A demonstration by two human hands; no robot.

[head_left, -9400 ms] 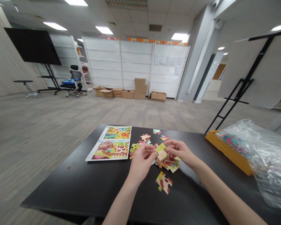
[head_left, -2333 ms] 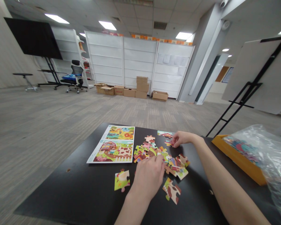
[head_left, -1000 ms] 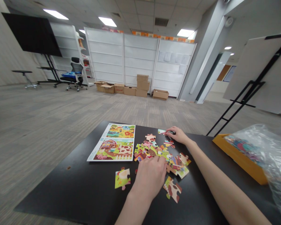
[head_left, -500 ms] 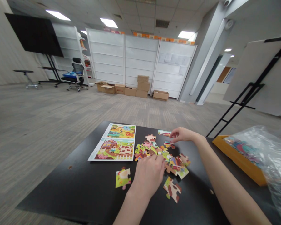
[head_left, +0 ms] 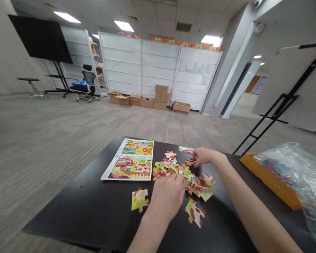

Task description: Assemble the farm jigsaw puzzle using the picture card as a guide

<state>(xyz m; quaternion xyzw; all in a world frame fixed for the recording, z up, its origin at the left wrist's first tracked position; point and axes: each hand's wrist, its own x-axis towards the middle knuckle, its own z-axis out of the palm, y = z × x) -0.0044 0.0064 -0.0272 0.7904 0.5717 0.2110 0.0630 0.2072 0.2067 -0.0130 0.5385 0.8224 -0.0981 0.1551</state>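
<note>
A heap of jigsaw puzzle pieces (head_left: 171, 168) lies in the middle of the black table. Over its near edge, my left hand (head_left: 168, 191) has its fingers curled closed, and its fingertips are hidden. My right hand (head_left: 204, 156) is beyond the heap, thumb and fingers closed at the right edge of a small puzzle piece (head_left: 190, 161). Just behind lies another piece, with a red roof (head_left: 185, 149). Closer to me are a brown-spotted piece (head_left: 195, 213) and a green piece with a pale shape (head_left: 139, 200), both apart from the heap.
A printed picture sheet (head_left: 130, 160) with two animal scenes lies left of the heap. On the right stands a yellow tray (head_left: 271, 182) under a clear plastic bag (head_left: 287, 168). The black table (head_left: 94, 211) ends at the left and front. Beyond are cardboard boxes (head_left: 162, 96) and an easel stand (head_left: 274, 112).
My right hand has lowered slightly toward me, its fingers closing on the small puzzle piece below the red-roofed one. My left hand stays over the heap. The view has shifted slightly.
</note>
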